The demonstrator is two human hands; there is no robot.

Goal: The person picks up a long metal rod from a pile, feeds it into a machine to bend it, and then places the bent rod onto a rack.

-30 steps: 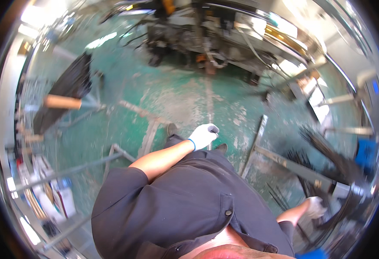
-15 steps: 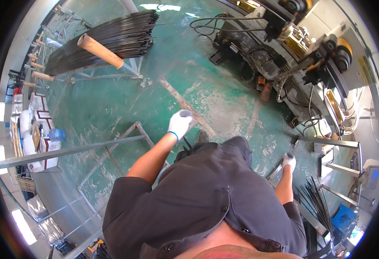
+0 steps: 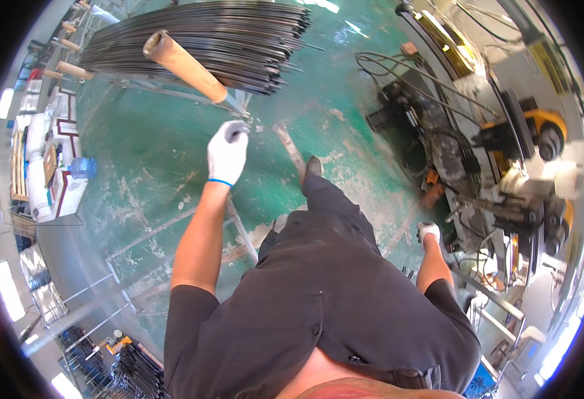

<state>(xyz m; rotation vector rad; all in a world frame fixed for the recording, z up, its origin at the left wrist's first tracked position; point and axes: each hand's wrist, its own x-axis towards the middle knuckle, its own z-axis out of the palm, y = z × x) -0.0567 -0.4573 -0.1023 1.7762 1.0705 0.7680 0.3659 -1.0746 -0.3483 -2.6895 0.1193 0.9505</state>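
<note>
My left hand point(image 3: 228, 154), in a white knit glove with a grey palm and blue cuff, is held out ahead with its fingers curled and nothing visible in them. Ahead of it a brown tube point(image 3: 189, 68) sleeves the post of a metal rack. Behind the tube lies a big bundle of long thin black rods point(image 3: 238, 43), its cut ends toward the right. My right hand point(image 3: 429, 233), gloved too, hangs at my right side, fingers curled, with nothing seen in it. It is nearest the machine on the right.
A machine point(image 3: 448, 143) with cables and black and yellow parts lines the right side. Worn green floor point(image 3: 152, 153) lies ahead and left. At the left are white boxes point(image 3: 69, 189) and a blue water jug point(image 3: 83, 167). More dark rods point(image 3: 135, 372) stand at the lower left.
I have stepped forward; the rod bundle and brown tube look nearer. My left hand has swung forward and left. The metal frame at my left and the rods at my right have fallen behind.
</note>
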